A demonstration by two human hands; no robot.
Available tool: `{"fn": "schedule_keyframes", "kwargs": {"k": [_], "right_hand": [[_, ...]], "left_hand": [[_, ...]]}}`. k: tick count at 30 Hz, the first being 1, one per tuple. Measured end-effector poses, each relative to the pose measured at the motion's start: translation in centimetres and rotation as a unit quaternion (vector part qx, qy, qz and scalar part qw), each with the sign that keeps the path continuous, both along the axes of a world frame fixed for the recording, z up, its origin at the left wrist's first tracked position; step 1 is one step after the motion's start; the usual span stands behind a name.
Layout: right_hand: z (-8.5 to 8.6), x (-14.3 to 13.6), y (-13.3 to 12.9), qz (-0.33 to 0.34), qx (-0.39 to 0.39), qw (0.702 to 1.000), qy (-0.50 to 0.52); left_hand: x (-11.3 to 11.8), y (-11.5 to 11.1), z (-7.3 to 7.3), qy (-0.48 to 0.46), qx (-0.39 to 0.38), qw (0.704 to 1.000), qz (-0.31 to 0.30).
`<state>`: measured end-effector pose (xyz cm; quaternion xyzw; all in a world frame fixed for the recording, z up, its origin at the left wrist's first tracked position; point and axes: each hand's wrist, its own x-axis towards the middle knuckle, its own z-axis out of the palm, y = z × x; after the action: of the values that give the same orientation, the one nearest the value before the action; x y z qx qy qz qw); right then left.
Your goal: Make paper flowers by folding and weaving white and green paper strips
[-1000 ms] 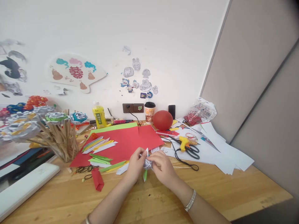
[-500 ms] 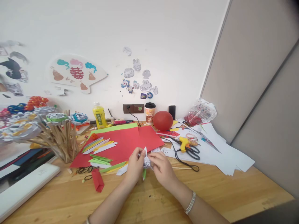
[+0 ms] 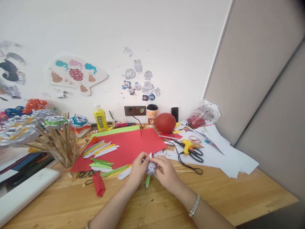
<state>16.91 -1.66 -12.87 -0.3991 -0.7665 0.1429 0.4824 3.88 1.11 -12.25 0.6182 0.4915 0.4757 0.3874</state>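
Observation:
Between my two hands, above the wooden table [image 3: 133,203], is a folded white paper flower [image 3: 150,168] with a green strip end [image 3: 147,181] hanging below it. My left hand [image 3: 139,167] pinches the flower from the left, thumb and fingers at its upper edge. From the other side my right hand [image 3: 165,168] grips it with bent fingers, the fingertips near a white point sticking up. Just left of my left hand lie green, yellow and white paper strips [image 3: 114,171]. Part of the flower is hidden behind my fingers.
Red paper sheets [image 3: 133,143] lie behind my hands. To the right are a yellow glue gun [image 3: 187,147], black-handled scissors [image 3: 196,156], a red balloon [image 3: 165,123] and white paper [image 3: 228,159]. Paper flowers on sticks [image 3: 66,143] and a white case [image 3: 28,197] stand left.
The paper flower has turned a little between my hands, so more of its folded front shows. My right fingertips have shifted up and left toward its top. The view has moved slightly.

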Motion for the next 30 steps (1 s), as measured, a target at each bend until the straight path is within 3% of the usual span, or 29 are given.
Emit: {"fn": "schedule_keyframes", "kwargs": {"k": [8,15,23,27,30], "right_hand": [[-0.26,-0.25,0.14,0.008,-0.048,0.998,0.035],[-0.10,-0.18,-0.10,0.033,0.016,0.999,0.019],[-0.49,-0.31,0.08,0.034,-0.005,0.999,-0.015],[-0.16,-0.36,-0.19,0.043,0.015,0.999,-0.004],[-0.10,-0.37,-0.21,0.042,-0.011,0.999,0.024]], "left_hand": [[0.07,-0.02,-0.28,0.014,0.001,1.000,0.021],[-0.01,-0.18,0.01,0.033,0.015,0.999,0.035],[0.03,-0.13,-0.10,0.070,0.027,0.997,0.035],[-0.07,-0.32,0.04,0.063,0.027,0.997,0.047],[-0.18,-0.49,0.41,0.053,0.036,0.996,0.062]]}}
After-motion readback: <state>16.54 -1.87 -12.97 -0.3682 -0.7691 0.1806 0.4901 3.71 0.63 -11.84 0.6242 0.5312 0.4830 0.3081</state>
